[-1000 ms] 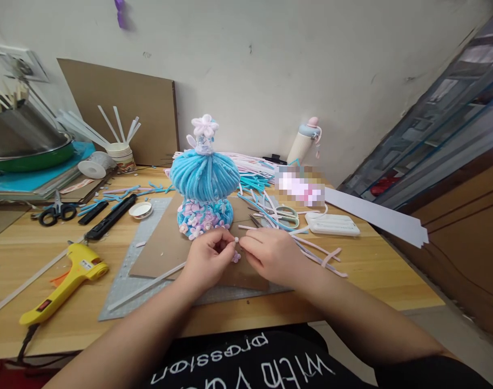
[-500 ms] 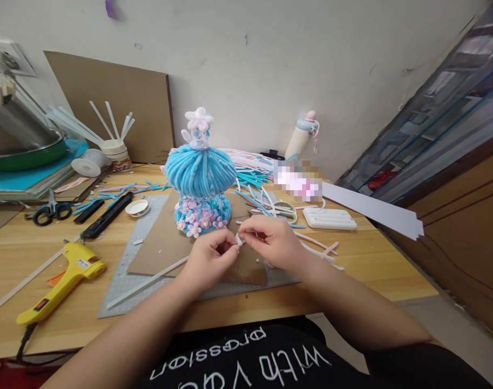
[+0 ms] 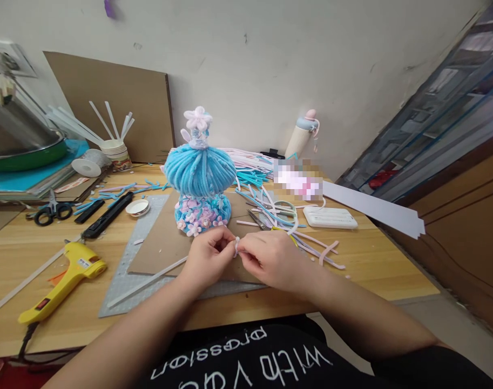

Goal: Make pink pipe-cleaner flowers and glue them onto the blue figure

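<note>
Two hands at work, mid-bench: the L. hand [image 3: 209,258] has thumb & index finger together, clamped on a small whitish chenille piece [image 3: 237,246], its exact form too tiny to tell; the R. hand [image 3: 272,260] has fingers curled together w/ tips at the piece's far side, tho whether they clamp it can't be told. The piece sits btwn the hands, above the brown cardboard sheet [image 3: 155,254], in front of the blue-and-pink chenille figure [image 3: 200,172]. Judged on looks, good form calls for a firm L. pinch as anchor, light, short R. turns, & no hard squeeze, since soft pile would likely flatten. Wrists are best kept low & steady, w/ elbows clear of the yellow glue gun [image 3: 82,258], lying well apart at L., and R. knuckles clear of the scissors [image 3: 255,219], blades open nearby.
</note>
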`<control>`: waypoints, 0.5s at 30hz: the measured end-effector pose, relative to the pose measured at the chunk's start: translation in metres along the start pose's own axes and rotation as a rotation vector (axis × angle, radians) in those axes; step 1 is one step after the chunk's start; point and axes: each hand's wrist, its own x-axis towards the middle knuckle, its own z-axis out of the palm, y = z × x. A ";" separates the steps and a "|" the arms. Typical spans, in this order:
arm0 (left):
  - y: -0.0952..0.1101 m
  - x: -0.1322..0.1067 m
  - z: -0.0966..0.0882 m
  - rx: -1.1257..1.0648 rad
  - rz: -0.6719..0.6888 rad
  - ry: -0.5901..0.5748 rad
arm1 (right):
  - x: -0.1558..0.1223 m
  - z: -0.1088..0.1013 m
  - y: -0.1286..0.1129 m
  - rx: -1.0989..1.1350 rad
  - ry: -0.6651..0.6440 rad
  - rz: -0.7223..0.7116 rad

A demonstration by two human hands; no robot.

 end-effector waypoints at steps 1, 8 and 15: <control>0.001 0.000 0.000 0.048 0.033 -0.035 | 0.001 -0.002 0.001 0.027 0.002 0.007; 0.003 0.000 -0.004 -0.143 0.010 -0.144 | 0.009 -0.005 0.015 0.376 0.041 0.196; 0.003 0.002 -0.001 -0.336 -0.134 0.000 | 0.003 0.000 0.009 0.239 0.041 0.137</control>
